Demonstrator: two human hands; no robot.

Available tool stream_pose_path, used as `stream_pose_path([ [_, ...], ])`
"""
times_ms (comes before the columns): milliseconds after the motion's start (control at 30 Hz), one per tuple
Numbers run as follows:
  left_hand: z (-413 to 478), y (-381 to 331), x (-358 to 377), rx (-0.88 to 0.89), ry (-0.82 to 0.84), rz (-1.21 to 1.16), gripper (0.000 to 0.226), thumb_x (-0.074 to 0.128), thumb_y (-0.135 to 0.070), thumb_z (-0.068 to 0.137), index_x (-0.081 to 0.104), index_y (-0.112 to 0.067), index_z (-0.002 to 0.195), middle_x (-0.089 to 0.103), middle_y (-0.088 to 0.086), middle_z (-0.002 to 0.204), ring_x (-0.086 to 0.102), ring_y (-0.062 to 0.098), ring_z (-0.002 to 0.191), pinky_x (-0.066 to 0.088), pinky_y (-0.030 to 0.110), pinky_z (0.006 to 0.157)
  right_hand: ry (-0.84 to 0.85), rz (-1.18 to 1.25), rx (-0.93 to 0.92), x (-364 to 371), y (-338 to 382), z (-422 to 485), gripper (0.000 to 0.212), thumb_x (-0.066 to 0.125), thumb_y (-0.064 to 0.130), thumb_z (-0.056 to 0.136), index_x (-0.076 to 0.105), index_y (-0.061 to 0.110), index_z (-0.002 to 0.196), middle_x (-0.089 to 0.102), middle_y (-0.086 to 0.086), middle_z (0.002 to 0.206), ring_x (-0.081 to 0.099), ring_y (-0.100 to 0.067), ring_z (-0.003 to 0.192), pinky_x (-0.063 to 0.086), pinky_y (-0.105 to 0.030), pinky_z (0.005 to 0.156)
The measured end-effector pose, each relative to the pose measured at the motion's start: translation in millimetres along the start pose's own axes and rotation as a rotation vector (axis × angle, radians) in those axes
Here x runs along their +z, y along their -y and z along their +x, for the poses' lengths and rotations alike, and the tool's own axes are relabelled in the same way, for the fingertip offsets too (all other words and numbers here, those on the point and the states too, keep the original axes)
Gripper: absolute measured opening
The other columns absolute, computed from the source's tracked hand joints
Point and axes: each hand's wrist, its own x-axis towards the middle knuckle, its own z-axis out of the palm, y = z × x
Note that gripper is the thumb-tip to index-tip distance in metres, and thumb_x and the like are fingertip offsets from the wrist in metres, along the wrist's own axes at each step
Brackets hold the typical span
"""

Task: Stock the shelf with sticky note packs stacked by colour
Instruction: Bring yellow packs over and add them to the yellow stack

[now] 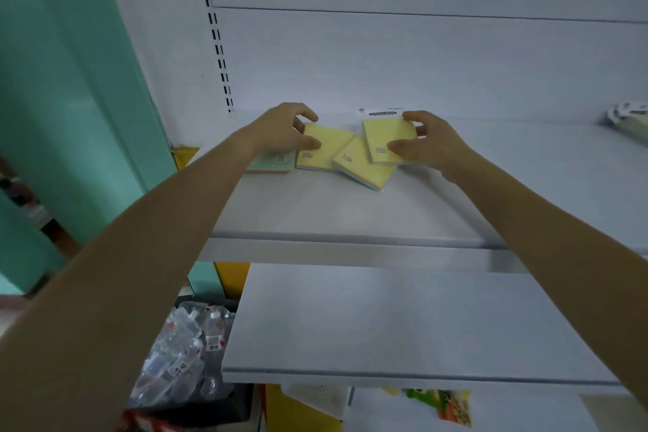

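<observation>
- Your left hand point(287, 131) pinches the far corner of a flat yellow sticky note pack point(324, 147) lying on the white metal shelf point(350, 214).
- Your right hand point(426, 144) grips another yellow pack with a white header card point(387, 138), tilted atop a third yellow pack point(363, 167).
- A pale green pack point(271, 161) lies under your left wrist, beside the first yellow one.
- Clear plastic bottles point(182, 344) sit below left.

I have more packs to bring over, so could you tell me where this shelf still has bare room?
Bare: the shelf in front of the yellow packs up to its front edge, and the stretch between the right hand and the object at far right. Crowded: the back left, around the left hand.
</observation>
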Motion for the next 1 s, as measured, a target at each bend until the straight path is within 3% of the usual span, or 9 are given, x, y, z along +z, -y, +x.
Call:
stream_pose_path([
  [100, 0.1, -6.3, -1.2, 0.061, -0.107, -0.109, 0.046, 0.073, -0.015, 0.076, 0.056, -0.017, 0.119, 0.048, 0.003, 0.102, 0.050, 0.016, 0.089, 0.043, 0.023, 0.073, -0.067, 0.086, -0.030, -8.4, -3.5, 1.0, 0.053, 0.060, 0.002, 0.081, 0.047, 0.020, 0.129, 0.051, -0.009, 0.115, 0.053, -0.020, 0.095, 0.048, -0.032, 0.085],
  [200, 3.3, -12.8, -2.7, 0.101, -0.249, -0.228, 0.042, 0.070, -0.003, 0.076, 0.058, -0.013, 0.115, 0.048, 0.003, 0.104, 0.051, 0.017, 0.092, 0.051, 0.030, 0.075, -0.115, 0.170, -0.042, -14.4, -5.8, 1.1, 0.053, 0.048, -0.007, 0.081, 0.051, 0.021, 0.126, 0.051, -0.007, 0.112, 0.053, -0.022, 0.094, 0.050, -0.041, 0.089],
  [333, 8.9, -21.5, -3.3, 0.097, -0.428, -0.359, 0.038, 0.065, 0.000, 0.078, 0.059, -0.009, 0.115, 0.049, -0.002, 0.105, 0.048, 0.010, 0.100, 0.046, 0.004, 0.055, -0.164, 0.246, -0.041, -20.6, -9.0, -3.0, 0.057, 0.040, -0.011, 0.079, 0.052, 0.019, 0.126, 0.051, -0.006, 0.111, 0.053, -0.024, 0.095, 0.048, -0.050, 0.093],
  [400, 10.6, -27.3, -1.8, 0.076, -0.474, -0.430, 0.037, 0.064, -0.001, 0.080, 0.059, -0.008, 0.115, 0.049, 0.000, 0.105, 0.048, 0.009, 0.102, 0.049, 0.009, 0.067, -0.186, 0.253, -0.024, -27.0, -12.2, -6.1, 0.057, 0.039, -0.011, 0.079, 0.051, 0.018, 0.128, 0.051, -0.006, 0.112, 0.053, -0.024, 0.094, 0.048, -0.050, 0.094],
  [533, 12.9, -44.1, 9.7, 0.053, -0.450, -0.504, 0.038, 0.063, 0.000, 0.080, 0.059, -0.006, 0.117, 0.054, 0.003, 0.111, 0.051, 0.011, 0.103, 0.052, 0.031, 0.089, -0.222, 0.247, 0.003, -45.4, -23.9, -12.3, 0.057, 0.039, -0.011, 0.081, 0.049, 0.016, 0.130, 0.050, -0.005, 0.114, 0.051, -0.021, 0.100, 0.047, -0.044, 0.097],
  [600, 15.8, -55.6, 20.1, 0.056, -0.431, -0.515, 0.039, 0.064, -0.001, 0.080, 0.060, -0.008, 0.118, 0.056, 0.009, 0.121, 0.052, 0.011, 0.102, 0.054, 0.032, 0.085, -0.231, 0.230, 0.001, -58.3, -30.8, -15.5, 0.056, 0.039, -0.011, 0.082, 0.048, 0.014, 0.131, 0.050, -0.004, 0.113, 0.051, -0.020, 0.102, 0.046, -0.041, 0.098],
  [700, 22.4, -81.2, 41.4, 0.064, -0.386, -0.524, 0.041, 0.065, -0.003, 0.080, 0.059, -0.011, 0.120, 0.055, 0.011, 0.122, 0.054, 0.012, 0.103, 0.055, 0.019, 0.073, -0.264, 0.210, 0.006, -82.5, -43.7, -22.1, 0.055, 0.040, -0.010, 0.083, 0.047, 0.012, 0.132, 0.050, -0.004, 0.110, 0.050, -0.019, 0.101, 0.045, -0.035, 0.093],
  [800, 29.7, -118.1, 72.0, 0.074, -0.330, -0.561, 0.043, 0.065, -0.002, 0.080, 0.057, -0.007, 0.123, 0.055, 0.012, 0.129, 0.053, 0.017, 0.117, 0.049, 0.032, 0.098, -0.299, 0.185, 0.020, -112.7, -62.5, -33.5, 0.053, 0.039, -0.009, 0.084, 0.047, 0.011, 0.133, 0.050, -0.005, 0.110, 0.048, -0.017, 0.098, 0.044, -0.022, 0.077],
  [1000, 44.2, -209.6, 153.0, 0.072, -0.242, -0.595, 0.045, 0.063, 0.000, 0.082, 0.053, -0.003, 0.126, 0.055, 0.015, 0.130, 0.052, 0.023, 0.121, 0.044, 0.039, 0.105, -0.373, 0.118, 0.073, -204.2, -116.9, -62.7, 0.049, 0.040, -0.006, 0.087, 0.046, 0.008, 0.133, 0.054, -0.014, 0.129, 0.048, -0.014, 0.099, 0.041, -0.017, 0.074],
])
